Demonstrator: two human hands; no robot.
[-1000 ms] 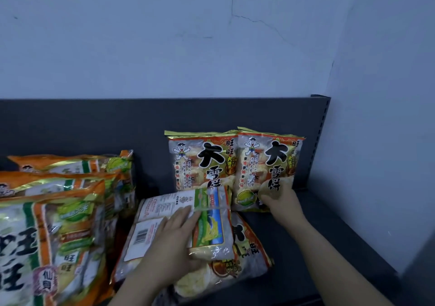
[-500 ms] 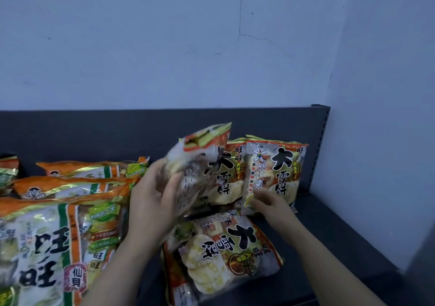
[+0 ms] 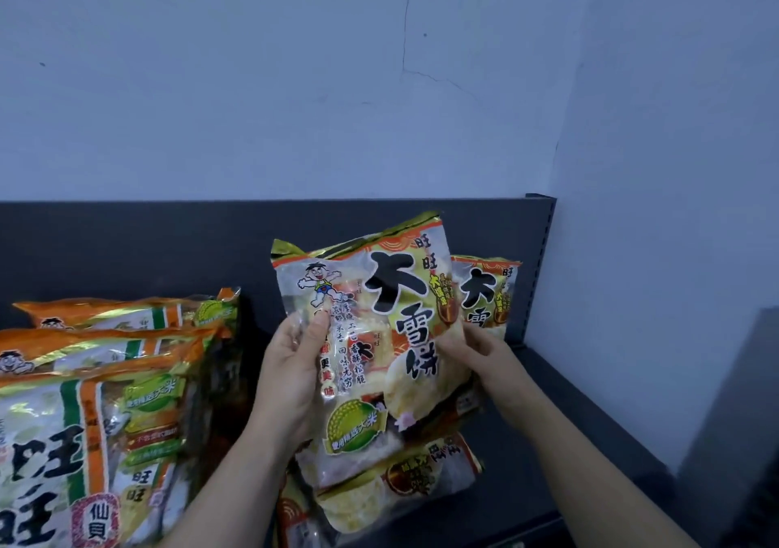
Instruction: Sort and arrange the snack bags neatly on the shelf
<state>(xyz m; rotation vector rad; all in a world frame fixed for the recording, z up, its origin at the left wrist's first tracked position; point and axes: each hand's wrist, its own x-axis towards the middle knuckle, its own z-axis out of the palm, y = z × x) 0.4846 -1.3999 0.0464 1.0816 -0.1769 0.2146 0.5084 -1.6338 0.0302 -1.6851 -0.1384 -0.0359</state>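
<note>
snack bag (image 3: 371,336): upright, black lettering, gold top | left grip (image 3: 291,374): pinches side | right grip (image 3: 480,353): holds edge

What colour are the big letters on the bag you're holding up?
Black, on the held bag; the head view shows it.

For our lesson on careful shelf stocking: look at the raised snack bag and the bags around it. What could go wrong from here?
1. The left hand grips the raised bag only at its edge; it could slip onto the flat bag below.
2. Pushing it back might topple the standing bag behind.
</note>
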